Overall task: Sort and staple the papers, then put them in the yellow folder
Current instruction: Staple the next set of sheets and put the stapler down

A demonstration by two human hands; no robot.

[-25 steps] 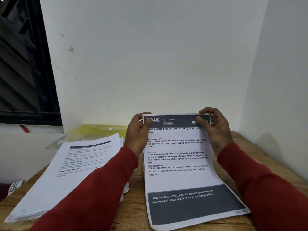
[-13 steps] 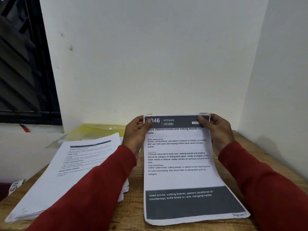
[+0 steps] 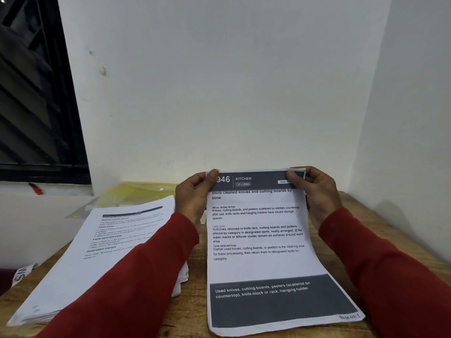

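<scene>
A printed sheet point(image 3: 261, 240) headed "KITCHEN" stands tilted up from the wooden table point(image 3: 195, 303), its bottom edge resting near the front. My left hand point(image 3: 192, 198) pinches its top left corner and my right hand point(image 3: 314, 191) pinches its top right corner. To the left lies a thick stack of printed papers point(image 3: 97, 254), partly covered by my left sleeve. Behind that stack, against the wall, lies the translucent yellow folder point(image 3: 136, 193). No stapler is in view.
White walls close the table at the back and on the right. A dark window point(image 3: 36, 93) is at the upper left, with a red-tipped object point(image 3: 36, 189) on its sill. A white strap with black lettering point(image 3: 22, 274) hangs at the table's left edge.
The sheet's lower edge has settled squarer on the table and the top edge sits slightly lower. Both hands keep the same grip on the top corners.
</scene>
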